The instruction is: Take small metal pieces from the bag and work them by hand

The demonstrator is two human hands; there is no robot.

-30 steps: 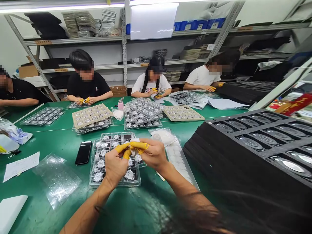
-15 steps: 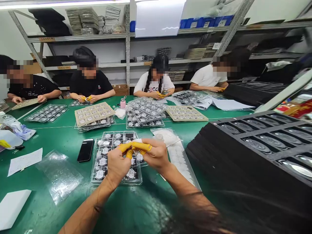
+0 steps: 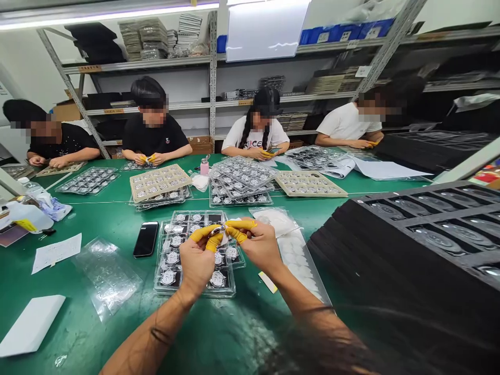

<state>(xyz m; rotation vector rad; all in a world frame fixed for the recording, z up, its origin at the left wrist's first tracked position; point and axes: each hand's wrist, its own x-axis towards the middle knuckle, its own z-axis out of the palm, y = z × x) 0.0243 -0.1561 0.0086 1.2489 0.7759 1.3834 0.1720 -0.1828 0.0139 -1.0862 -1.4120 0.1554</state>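
Observation:
Above the clear tray, my left hand [image 3: 198, 260] pinches a watch head [image 3: 217, 230] between thumb and forefinger; its shiny metal rim faces me. Yellow finger covers sit on the gripping fingers of both hands. My right hand [image 3: 260, 242] is closed at the watch head's right edge, thumb and forefinger together. Against the watch head, between the two thumbs, shows a small white piece [image 3: 224, 239]; I cannot tell what it is. Beneath my hands lies the clear plastic tray [image 3: 195, 292], with several watch heads with white dials [image 3: 169, 277] in its black-lined compartments.
A phone [image 3: 146, 239] lies left of the tray. On the right are a sheet with white round pieces [image 3: 299, 260] and a tall stack of black foam trays [image 3: 351, 260]. Across the green table [image 3: 117, 333], several people work beside a beige tray [image 3: 160, 182] and stacked clear trays [image 3: 242, 179].
The view has swung slightly left, so everything sits further right. My hands have turned the watch head, and its metal rim and the white piece now show between my fingers.

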